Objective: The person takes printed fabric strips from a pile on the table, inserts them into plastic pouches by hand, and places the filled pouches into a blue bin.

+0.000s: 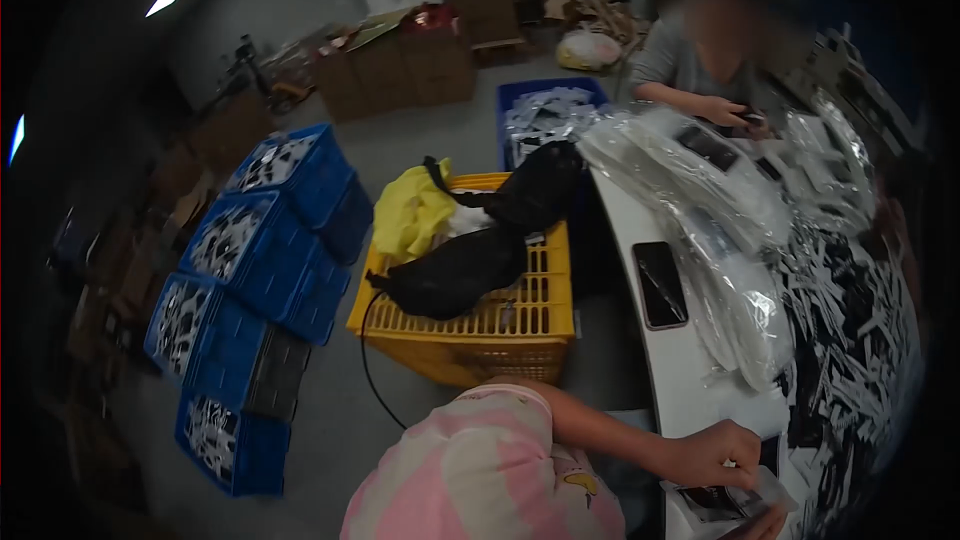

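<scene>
At the lower right, my left hand is closed, its fingers pinched at a clear plastic bag with a black-and-white item in it, over the white table. My right hand shows only in part at the bottom edge, beside the same bag; its grip is hidden. A dark phone lies on the table farther up. Clear plastic bags are heaped to the right of the phone. Many black and white strips are piled at the far right.
A yellow crate with black bags and a yellow cloth stands left of the table. Blue crates of small items are stacked at the left. Another blue crate is behind. Across the table a person holds a dark object.
</scene>
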The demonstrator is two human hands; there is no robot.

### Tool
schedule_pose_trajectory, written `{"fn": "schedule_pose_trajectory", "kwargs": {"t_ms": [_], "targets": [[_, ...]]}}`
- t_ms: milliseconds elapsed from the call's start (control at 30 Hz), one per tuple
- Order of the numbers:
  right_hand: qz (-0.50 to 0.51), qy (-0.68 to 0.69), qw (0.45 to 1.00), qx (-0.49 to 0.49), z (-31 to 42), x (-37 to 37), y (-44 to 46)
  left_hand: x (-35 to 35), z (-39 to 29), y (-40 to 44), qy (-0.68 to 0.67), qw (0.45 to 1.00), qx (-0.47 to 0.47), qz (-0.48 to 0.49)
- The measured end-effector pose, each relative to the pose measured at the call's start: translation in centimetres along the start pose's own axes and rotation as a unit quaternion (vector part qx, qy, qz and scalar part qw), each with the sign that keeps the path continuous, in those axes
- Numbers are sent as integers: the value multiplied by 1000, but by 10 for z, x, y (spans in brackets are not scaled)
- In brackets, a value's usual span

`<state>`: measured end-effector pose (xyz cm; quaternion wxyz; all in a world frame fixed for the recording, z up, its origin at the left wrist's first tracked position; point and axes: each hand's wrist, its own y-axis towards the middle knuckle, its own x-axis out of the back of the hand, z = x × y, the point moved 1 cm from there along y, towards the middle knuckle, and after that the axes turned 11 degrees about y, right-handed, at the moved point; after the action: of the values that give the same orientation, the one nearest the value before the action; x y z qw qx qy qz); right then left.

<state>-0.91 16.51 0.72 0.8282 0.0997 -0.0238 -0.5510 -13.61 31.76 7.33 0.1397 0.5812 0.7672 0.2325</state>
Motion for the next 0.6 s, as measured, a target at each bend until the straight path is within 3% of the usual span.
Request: {"fn": "schedule_pose_trajectory", "kwargs": {"t_ms": [33,133,167,300,367,400,467,567,600], "targets": [[28,-11,1000,1,-12,-4,10,4,3,-6,53,996,-48,-44],[94,-43,995,15,-47,-15,44,10,-6,-13,94,983,-39,-152],[115,-52,992,21,-57,-22,54,21,-29,-12,26,992,58,-105],[168,-94,980,59,-90,-43,91,13,-59,-21,57,989,-4,-139],[163,-117,976,83,-102,-43,108,-4,-23,-9,203,940,-104,-254],[156,-129,975,95,-108,-42,115,6,-42,-12,207,938,-107,-256],[132,-154,972,116,-119,-34,129,31,-91,-18,37,983,-2,-182],[62,-216,964,142,-125,15,144,41,-86,-15,137,960,-113,-216],[16,-249,958,142,-125,56,140,47,-95,-18,102,967,-113,-206]]}}
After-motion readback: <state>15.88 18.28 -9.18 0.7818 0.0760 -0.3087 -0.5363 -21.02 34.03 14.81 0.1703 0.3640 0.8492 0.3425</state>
